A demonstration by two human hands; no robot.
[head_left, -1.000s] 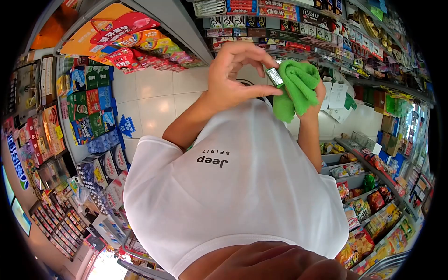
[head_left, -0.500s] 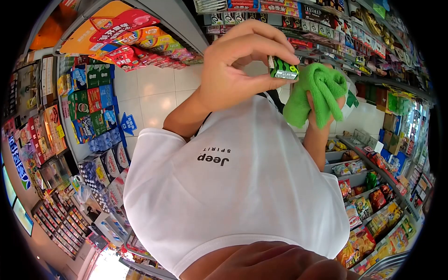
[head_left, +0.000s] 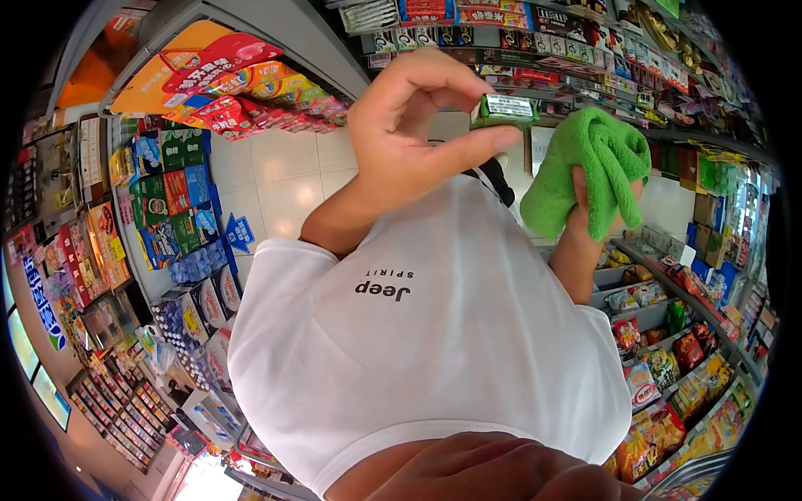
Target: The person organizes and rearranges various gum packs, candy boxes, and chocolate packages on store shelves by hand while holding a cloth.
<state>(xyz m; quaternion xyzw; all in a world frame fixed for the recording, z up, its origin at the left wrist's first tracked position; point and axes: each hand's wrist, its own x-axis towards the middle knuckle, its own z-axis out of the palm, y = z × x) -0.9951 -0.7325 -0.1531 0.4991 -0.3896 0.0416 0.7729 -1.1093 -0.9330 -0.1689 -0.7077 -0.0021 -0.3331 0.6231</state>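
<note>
My left hand (head_left: 409, 125) is closed in a pinch, with thumb and index finger on a small green box (head_left: 506, 108). A white printed label on one side of the box faces up toward me. To the right, my right hand (head_left: 582, 196) is closed around a fluffy green cloth (head_left: 597, 171), which is bunched up and hides most of the fingers. A gap separates box and cloth. Both hands are raised in front of my white T-shirt (head_left: 434, 359).
Shelves of small packaged goods (head_left: 568, 54) run along the far side. Colourful hanging candy bags (head_left: 251, 100) and stacked boxes (head_left: 171, 188) are on the left. Snack bags (head_left: 652, 434) fill a rack at right. A tiled floor (head_left: 288, 192) shows between the shelves.
The small box has turned in my left hand, bringing its white label into fuller view, and has moved slightly up. The right hand with the cloth has shifted a little right.
</note>
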